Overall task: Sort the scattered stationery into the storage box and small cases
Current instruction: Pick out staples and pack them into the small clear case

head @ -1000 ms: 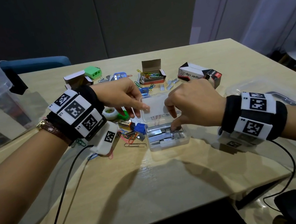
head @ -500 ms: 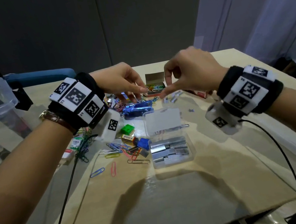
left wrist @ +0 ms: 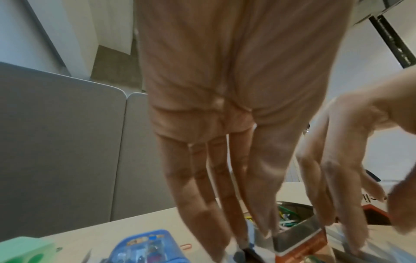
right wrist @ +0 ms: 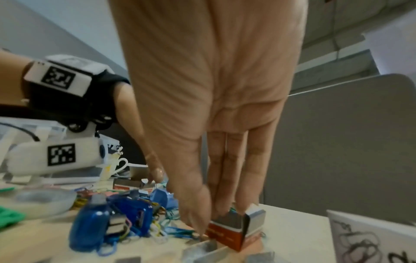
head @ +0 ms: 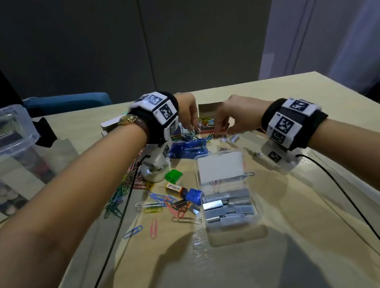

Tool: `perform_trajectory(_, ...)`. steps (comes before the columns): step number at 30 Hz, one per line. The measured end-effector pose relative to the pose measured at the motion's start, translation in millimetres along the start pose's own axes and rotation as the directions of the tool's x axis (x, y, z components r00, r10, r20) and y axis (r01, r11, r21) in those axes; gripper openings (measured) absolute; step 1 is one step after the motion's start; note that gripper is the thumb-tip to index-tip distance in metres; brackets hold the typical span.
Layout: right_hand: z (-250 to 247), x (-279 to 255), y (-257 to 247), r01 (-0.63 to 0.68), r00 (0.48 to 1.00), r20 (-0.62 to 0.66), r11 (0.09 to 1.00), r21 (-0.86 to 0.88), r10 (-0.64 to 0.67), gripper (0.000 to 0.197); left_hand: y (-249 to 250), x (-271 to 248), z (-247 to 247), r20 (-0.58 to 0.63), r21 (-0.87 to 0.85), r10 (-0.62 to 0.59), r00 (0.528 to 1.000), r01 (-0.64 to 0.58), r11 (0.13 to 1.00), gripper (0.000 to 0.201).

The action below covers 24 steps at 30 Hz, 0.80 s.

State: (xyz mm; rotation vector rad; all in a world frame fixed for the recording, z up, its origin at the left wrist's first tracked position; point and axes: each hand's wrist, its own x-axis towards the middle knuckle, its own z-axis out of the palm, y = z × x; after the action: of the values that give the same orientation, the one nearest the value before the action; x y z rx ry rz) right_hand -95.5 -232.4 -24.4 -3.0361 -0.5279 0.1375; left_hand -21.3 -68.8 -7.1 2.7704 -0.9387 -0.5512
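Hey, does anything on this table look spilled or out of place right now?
Yes. Coloured paper clips lie loose across the table left of the open clear case, which holds staple strips. A few more staple strips lie loose beyond the case, near the right hand.

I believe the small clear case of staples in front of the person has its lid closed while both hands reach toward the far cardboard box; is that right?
Not quite: the head view shows the clear case with its lid open, flipped up behind the staples. Both the left hand and right hand do reach toward the cardboard box.
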Motion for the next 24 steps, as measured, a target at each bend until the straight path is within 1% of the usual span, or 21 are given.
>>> perform_trajectory(3, 5, 4, 0, -0.034, 0.992, 0.119, 0.999, -0.042, 0.039, 0.035, -1, 1, -5, -0.041, 0.103, -0.053, 0.998, 0.057, 0.993, 0.019)
perform_trajectory(5, 9, 5, 1, -0.039, 0.989, 0.141, 0.999, -0.034, 0.043, 0.035, -7, 0, -10, -0.023, 0.15, -0.089, 0.996, 0.091, 0.985, 0.021)
perform_trajectory(8, 13, 6, 4, -0.06, 0.992, 0.11, 0.998, -0.022, 0.062, 0.024, -17, -4, -11, 0.056, 0.149, -0.135, 0.989, 0.126, 0.981, 0.02)
perform_trajectory(9, 14, 6, 6, -0.062, 0.993, 0.103, 0.998, -0.019, 0.064, 0.02, -21, -7, -11, 0.042, 0.158, -0.147, 0.988, 0.139, 0.978, 0.019)
perform_trajectory(11, 15, 6, 9, -0.061, 0.992, 0.107, 0.998, -0.018, 0.062, 0.012, -30, -12, -13, -0.023, 0.21, -0.17, 0.985, 0.171, 0.963, 0.013)
perform_trajectory(12, 15, 6, 9, -0.06, 0.992, 0.106, 0.998, -0.023, 0.062, 0.009, -35, -14, -15, -0.034, 0.213, -0.187, 0.982, 0.19, 0.958, 0.013)
perform_trajectory(15, 16, 6, 9, -0.061, 0.994, 0.093, 0.998, -0.03, 0.063, 0.007, -49, -21, -20, 0.031, 0.179, -0.233, 0.972, 0.224, 0.958, 0.021)
perform_trajectory(17, 14, 7, 6, -0.064, 0.992, 0.107, 0.998, -0.027, 0.067, 0.01, -54, -24, -18, 0.075, 0.162, -0.266, 0.961, 0.251, 0.954, 0.028)
perform_trajectory(19, 14, 8, 4, -0.067, 0.991, 0.117, 0.997, -0.039, 0.071, 0.011, -58, -22, -13, 0.077, 0.132, -0.301, 0.95, 0.29, 0.948, 0.034)
perform_trajectory(21, 13, 8, 2, -0.061, 0.991, 0.114, 0.996, -0.064, 0.068, 0.009, -60, -21, -8, 0.072, 0.092, -0.308, 0.949, 0.301, 0.949, 0.034)
perform_trajectory(24, 13, 7, 0, -0.05, 0.985, 0.16, 0.996, -0.076, 0.061, 0.013, -61, -23, -7, 0.157, -0.071, -0.305, 0.939, 0.319, 0.945, 0.027)
